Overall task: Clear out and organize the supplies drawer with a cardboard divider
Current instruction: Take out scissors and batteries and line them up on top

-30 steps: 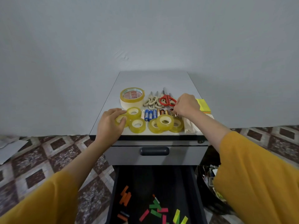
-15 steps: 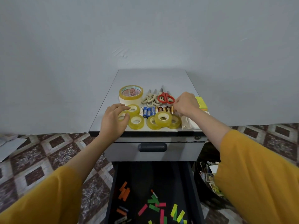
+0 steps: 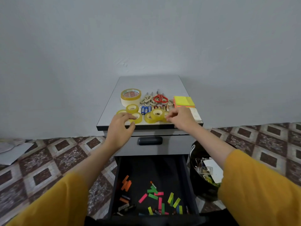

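Note:
The open black drawer holds scattered coloured sticky flags and a few pens and batteries. On the grey cabinet top lie several small yellow tape rolls, a big tape roll, batteries, red scissors and sticky notes. My left hand rests straight fingers on a front small roll. My right hand curls its thumb and fingers at the rightmost small roll, which it mostly hides. No cardboard divider is in view.
Beige scissors lie beside the red pair, and a white pad sits at the top's right edge. A black bin full of scraps stands right of the drawer. Loose papers lie on the tiled floor at left.
My right hand has drawn back from the batteries to the rightmost small roll at the front. My left hand slid a little right onto the front roll. The view tilted down, showing more drawer.

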